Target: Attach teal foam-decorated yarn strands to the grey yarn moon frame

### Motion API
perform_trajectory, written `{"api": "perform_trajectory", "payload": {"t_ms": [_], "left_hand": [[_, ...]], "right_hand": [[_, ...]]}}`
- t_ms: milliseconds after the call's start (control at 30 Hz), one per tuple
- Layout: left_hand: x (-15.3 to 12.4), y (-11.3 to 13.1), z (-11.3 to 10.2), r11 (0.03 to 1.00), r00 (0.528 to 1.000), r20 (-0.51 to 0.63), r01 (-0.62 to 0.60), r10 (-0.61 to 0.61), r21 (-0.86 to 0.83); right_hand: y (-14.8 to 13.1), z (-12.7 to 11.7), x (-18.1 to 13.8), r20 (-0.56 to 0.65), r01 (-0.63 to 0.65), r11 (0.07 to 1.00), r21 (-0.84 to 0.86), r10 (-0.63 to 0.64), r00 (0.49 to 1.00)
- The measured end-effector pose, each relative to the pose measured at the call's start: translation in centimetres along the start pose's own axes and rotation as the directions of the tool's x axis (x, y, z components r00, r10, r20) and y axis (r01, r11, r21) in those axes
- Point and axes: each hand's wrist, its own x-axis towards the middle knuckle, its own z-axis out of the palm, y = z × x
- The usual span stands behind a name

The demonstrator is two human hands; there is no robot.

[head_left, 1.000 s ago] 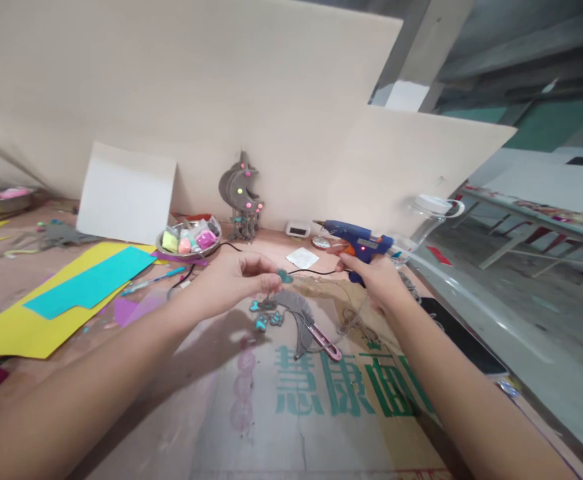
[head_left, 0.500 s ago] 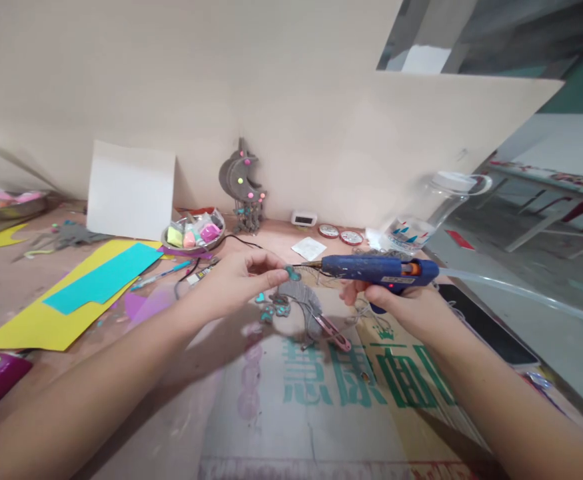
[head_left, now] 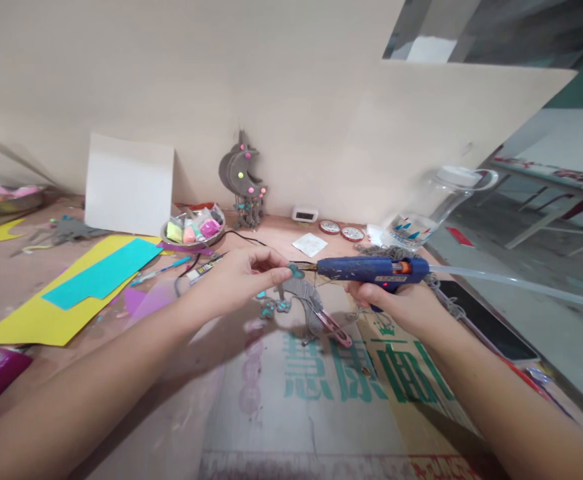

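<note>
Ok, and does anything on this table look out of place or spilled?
No spill stands out. Just untidy: grey string lies in a loose tangle behind the blue glue gun, not wound up, and the pink cutter lies by the grey crescent instead of set aside.

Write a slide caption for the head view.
Left hand pinches a teal piece near the tip of a glue gun in the right hand.

The pinkish-brown tabletop (head_left: 278, 233) carries a flat yellow sheet (head_left: 36, 320) at left, a shallow silvery metal bowl (head_left: 191, 244) far back, a green-lettered panel (head_left: 351, 427) near, and a black rectangular slab (head_left: 491, 320), perhaps a tablet, right.
</note>
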Motion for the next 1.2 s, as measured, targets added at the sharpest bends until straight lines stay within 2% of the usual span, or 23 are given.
{"api": "perform_trajectory", "payload": {"t_ms": [200,700,1000,1200], "left_hand": [[-0.18,-0.01,-0.06,1.000,1.000,0.002,-0.002,0.002,0.012],[-0.09,-0.19,-0.13,1.000,1.000,0.005,-0.015,0.015,0.014],[-0.03,-0.30,-0.17,0.999,0.999,0.021,-0.031,0.030,0.027],[-0.11,-0.25,-0.18,0.999,0.999,0.024,-0.032,0.031,0.013]], "right_hand": [[0.23,0.22,0.05,-0.064,0.017,1.000,-0.003,-0.017,0.998],[0.30,0.10,0.20,-0.107,0.024,0.999,-0.025,-0.026,0.994],[0.17,0.17,0.12,-0.119,-0.139,0.986,-0.094,0.128,0.985],[0.25,0.14,0.16,-0.106,-0.066,0.995,-0.081,0.057,0.993]]}}
